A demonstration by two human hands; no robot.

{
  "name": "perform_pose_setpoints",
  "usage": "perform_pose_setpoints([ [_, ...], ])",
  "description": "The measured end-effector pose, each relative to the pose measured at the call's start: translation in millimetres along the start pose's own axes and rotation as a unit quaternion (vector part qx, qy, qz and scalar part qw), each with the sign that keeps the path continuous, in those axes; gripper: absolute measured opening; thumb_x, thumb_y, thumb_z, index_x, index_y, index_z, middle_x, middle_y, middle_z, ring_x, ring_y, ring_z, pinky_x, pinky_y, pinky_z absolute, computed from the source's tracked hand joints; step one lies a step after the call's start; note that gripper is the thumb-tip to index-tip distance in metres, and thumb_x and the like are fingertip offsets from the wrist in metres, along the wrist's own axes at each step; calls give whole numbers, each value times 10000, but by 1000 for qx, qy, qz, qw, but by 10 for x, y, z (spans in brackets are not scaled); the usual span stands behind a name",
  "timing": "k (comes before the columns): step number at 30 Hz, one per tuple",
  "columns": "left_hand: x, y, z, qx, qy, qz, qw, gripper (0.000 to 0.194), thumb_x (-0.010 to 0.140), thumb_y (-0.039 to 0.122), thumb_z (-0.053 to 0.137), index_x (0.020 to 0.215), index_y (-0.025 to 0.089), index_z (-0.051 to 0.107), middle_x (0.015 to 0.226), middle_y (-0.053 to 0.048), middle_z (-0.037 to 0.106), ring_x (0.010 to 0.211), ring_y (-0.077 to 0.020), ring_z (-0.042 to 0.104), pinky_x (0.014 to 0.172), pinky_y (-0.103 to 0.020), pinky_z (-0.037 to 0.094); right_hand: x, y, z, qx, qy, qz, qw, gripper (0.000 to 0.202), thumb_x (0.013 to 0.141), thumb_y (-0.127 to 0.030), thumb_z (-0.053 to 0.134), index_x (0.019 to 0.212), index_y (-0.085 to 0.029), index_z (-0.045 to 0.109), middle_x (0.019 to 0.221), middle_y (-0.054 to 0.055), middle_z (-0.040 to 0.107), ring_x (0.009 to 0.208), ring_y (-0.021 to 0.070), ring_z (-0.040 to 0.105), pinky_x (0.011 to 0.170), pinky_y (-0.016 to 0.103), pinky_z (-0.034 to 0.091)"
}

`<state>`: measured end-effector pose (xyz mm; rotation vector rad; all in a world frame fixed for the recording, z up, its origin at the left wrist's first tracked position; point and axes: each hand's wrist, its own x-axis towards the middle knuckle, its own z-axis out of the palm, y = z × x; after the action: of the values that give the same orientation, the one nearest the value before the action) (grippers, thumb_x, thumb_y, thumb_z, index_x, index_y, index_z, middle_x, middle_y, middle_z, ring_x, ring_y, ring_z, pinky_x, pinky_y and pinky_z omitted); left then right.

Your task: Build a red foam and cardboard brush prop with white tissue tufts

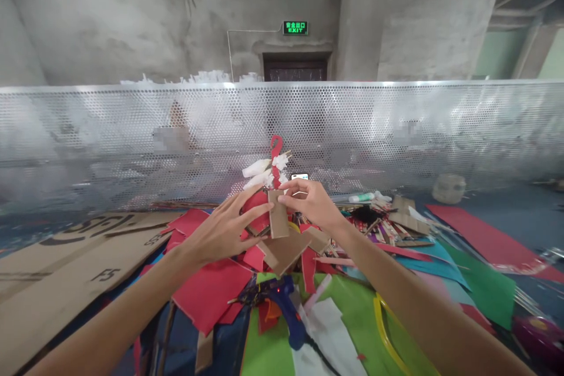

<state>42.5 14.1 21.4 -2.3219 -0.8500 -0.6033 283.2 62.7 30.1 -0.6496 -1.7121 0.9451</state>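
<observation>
In front of me stands a handmade craft piece: a red strip looped at the top (276,160), white pieces (258,175) at its sides and a red rounded part (259,205) below. My left hand (224,217) curls around the red part from the left, one fingertip against a small cardboard strip (278,224). Between thumb and finger, my right hand (311,200) pinches that strip's upper right edge. Under it lies a larger cut cardboard piece (286,249). A blue hot glue gun (288,311), its red light on, lies nearer me.
Flat printed cardboard (83,252) covers the left. Red sheets (211,296), a green sheet (343,311) and a mixed pile of scraps (379,223) surround the work. A yellow curved strip (388,335) lies by my right forearm. Behind stands a perforated metal panel (211,129).
</observation>
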Motion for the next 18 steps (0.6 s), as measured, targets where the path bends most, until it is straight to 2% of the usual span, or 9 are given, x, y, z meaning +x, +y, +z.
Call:
perform_pose_setpoints([
  [3, -5, -25, 3, -10, -3, -7, 1000, 586, 912, 411, 625, 1447, 275, 426, 1598, -137, 268, 1434, -324, 356, 1131, -500, 402, -6, 17, 21, 50, -15, 23, 998, 336, 696, -355, 816, 950, -189, 673, 772, -2, 628, 707, 165, 660, 666, 323, 587],
  [6, -10, -45, 5, -22, -3, -19, 1000, 611, 894, 372, 651, 1454, 285, 422, 1602, -125, 267, 1438, -321, 351, 1136, -494, 402, -13, 30, 33, 51, -28, 26, 998, 342, 714, -345, 806, 985, -192, 666, 800, 12, 656, 718, 175, 677, 681, 337, 595],
  [11, -19, -55, 7, -31, 1, -25, 999, 568, 908, 348, 629, 1440, 283, 444, 1617, -113, 241, 1445, -313, 339, 1141, -508, 401, -26, 5, 72, -6, 19, -14, 1000, 278, 742, -308, 773, 974, -180, 691, 863, 45, 704, 768, 178, 686, 723, 325, 569],
  [18, -25, -41, -28, -35, 17, 4, 999, 755, 880, 285, 644, 1534, 422, 293, 1631, -31, 250, 1447, -313, 349, 1140, -534, 421, -21, 43, 104, -9, 48, -44, 998, 269, 753, -323, 756, 983, -188, 725, 875, 48, 705, 811, 181, 684, 737, 310, 558],
])
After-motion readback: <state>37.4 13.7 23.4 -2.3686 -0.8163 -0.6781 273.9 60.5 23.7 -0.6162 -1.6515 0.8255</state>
